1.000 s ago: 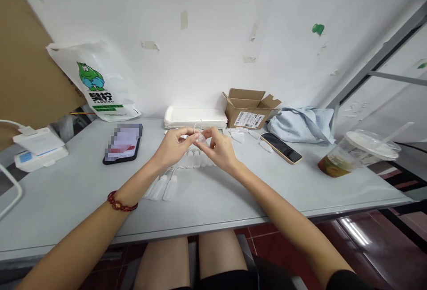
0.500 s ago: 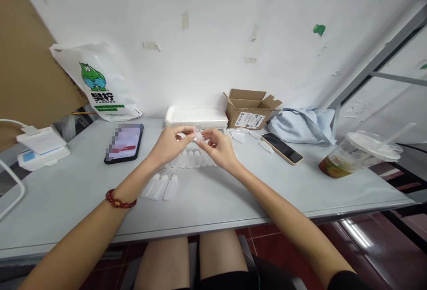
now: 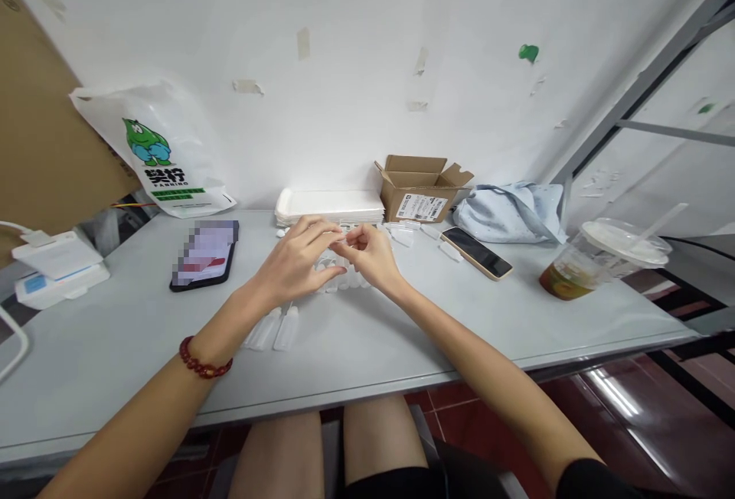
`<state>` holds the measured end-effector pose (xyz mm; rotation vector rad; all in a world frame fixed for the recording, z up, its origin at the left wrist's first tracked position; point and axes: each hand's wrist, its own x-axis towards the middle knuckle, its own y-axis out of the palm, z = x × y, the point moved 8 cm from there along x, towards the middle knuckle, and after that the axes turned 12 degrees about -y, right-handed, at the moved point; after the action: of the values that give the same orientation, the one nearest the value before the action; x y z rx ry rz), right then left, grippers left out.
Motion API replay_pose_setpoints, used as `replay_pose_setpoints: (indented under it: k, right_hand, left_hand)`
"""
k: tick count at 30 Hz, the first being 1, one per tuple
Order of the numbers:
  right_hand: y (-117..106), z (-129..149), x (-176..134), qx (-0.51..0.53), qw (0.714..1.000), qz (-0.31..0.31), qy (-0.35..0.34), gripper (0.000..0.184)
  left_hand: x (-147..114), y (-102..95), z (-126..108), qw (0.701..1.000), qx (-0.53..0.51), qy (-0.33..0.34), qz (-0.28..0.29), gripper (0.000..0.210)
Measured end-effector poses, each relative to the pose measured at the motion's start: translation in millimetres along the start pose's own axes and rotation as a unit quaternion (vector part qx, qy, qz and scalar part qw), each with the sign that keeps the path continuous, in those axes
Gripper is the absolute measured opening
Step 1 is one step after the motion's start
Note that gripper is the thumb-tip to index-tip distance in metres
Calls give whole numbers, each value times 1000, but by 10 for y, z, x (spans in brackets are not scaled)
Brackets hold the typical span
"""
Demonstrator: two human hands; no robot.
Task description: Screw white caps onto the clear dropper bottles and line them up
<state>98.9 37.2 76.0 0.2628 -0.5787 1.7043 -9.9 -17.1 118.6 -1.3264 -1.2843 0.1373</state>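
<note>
We have room between vials (image 3: 286, 328) and desk edge (image 3: 333, 395), left hand (image 3: 294, 260) spread, right hand (image 3: 372, 256) bunched, its grip we cannot tell.

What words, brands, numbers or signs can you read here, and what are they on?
"樊柠": white plastic bag.
"FANNING": same bag, beneath.
Green strips on it: too small.
Label on cardboard box: too blurred.
Lit smartphone: unreadable.
Plastic drink cup: too blurred.

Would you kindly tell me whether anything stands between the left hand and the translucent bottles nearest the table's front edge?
Nothing visible does: those translucent bottles lie on the table just below the left hand in the picture, and no other object shows between them. The phone lies off to the left.
</note>
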Motion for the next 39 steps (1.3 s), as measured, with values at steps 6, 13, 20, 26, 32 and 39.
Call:
replay_pose_setpoints:
  k: [6, 13, 20, 26, 32, 39]
  right_hand:
    - [60, 30, -22, 10, 997, 57, 42, 31]
    - [429, 205, -293, 128, 939, 308, 86, 13]
    - [683, 126, -636, 65, 855, 507, 92, 11]
    - [709, 32, -688, 43, 833, 540, 109, 12]
    - [713, 49, -660, 29, 845, 526, 94, 21]
    - [740, 45, -652, 16, 857, 509, 77, 26]
  left_hand:
    - [-21, -31, -67, 998, 42, 34, 17, 28]
    - [-394, -214, -34, 992, -17, -61, 105, 35]
    - [-825, -173, -34, 972, -54, -107, 204, 30]
    - [-854, -77, 74, 966, -38, -120, 225, 33]
    - [-834, -52, 106, 963, -17, -125, 236, 34]
    - [-864, -89, 146, 964, 0, -122, 234, 34]
